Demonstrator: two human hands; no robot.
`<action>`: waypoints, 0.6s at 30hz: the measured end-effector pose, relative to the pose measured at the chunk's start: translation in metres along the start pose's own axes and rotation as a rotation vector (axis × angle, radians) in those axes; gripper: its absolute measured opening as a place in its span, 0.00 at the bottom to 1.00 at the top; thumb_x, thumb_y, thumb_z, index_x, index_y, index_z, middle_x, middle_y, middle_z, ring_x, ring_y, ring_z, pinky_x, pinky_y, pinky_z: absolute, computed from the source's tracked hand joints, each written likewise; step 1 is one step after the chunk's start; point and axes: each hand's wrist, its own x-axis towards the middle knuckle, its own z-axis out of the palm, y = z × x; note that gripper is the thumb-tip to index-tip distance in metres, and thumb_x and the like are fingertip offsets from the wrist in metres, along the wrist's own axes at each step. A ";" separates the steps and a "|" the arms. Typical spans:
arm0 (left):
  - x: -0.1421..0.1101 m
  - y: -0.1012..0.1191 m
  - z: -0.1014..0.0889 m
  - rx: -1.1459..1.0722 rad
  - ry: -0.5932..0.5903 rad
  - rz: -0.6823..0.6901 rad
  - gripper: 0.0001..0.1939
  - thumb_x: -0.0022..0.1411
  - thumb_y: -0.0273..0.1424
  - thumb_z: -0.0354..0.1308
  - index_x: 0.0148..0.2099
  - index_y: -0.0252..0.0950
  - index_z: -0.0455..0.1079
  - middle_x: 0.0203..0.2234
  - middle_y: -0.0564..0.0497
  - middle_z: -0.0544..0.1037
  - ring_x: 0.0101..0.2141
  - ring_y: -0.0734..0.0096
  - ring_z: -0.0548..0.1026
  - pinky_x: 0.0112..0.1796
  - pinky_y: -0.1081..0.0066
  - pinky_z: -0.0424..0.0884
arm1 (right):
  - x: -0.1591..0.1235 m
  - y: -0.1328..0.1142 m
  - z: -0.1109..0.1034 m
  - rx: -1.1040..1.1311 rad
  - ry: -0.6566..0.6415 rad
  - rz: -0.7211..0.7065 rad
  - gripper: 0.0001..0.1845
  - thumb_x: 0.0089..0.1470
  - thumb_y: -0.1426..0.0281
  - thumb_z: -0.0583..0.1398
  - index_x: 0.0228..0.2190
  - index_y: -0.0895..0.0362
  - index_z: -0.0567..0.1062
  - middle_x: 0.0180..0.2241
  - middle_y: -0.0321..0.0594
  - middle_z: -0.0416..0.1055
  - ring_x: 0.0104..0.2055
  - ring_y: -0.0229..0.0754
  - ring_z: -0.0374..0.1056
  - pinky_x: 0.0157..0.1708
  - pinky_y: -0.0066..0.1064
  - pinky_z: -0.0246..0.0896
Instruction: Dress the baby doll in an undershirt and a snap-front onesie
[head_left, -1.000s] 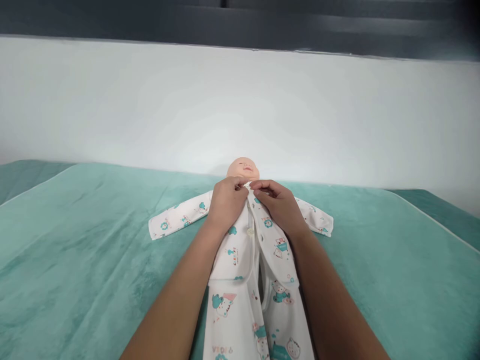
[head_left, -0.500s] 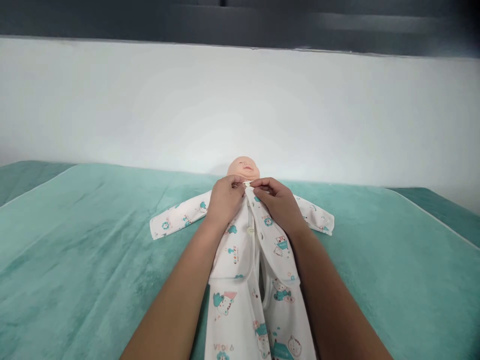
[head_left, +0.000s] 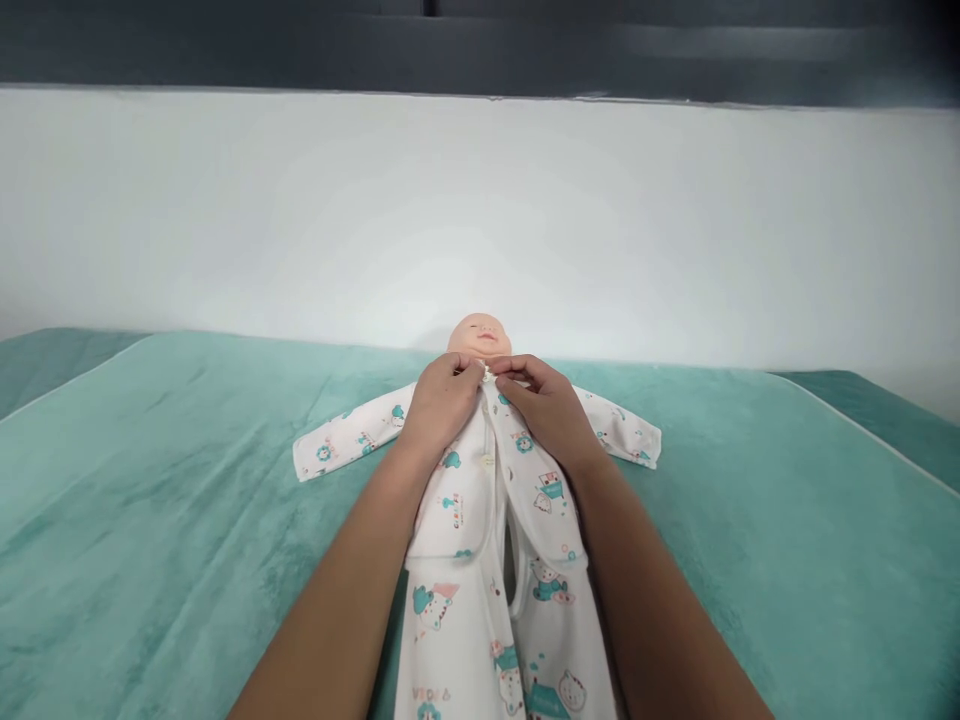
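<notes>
A baby doll [head_left: 480, 332] lies on its back, dressed in a white baby jacket [head_left: 450, 510] with teal animal prints and matching white pants [head_left: 442, 650]. At the jacket's neckline, just under the doll's chin, my left hand [head_left: 444, 400] pinches one front edge. My right hand [head_left: 544, 405] pinches the opposite front edge beside it, and the fingertips of both hands nearly meet. A pale button [head_left: 487, 461] shows lower on the front, where the two panels lie close together. My fingers partly hide the collar.
A teal plush cover [head_left: 187, 520] spreads under the doll, with a lighter seam line near each side. A white wall [head_left: 480, 210] rises behind the doll's head, with a dark band [head_left: 300, 50] above it.
Both hands stay at the neckline, and the front edges have come closer together there. The view has shifted slightly, so the doll appears a little further left.
</notes>
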 end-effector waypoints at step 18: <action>-0.049 -0.002 -0.005 0.057 0.049 0.046 0.08 0.58 0.28 0.51 0.34 0.37 0.73 0.30 0.52 0.77 0.32 0.69 0.73 0.37 0.69 0.67 | -0.041 -0.065 -0.007 -0.781 -0.248 0.105 0.14 0.51 0.67 0.57 0.19 0.53 0.58 0.19 0.36 0.65 0.20 0.36 0.51 0.20 0.33 0.41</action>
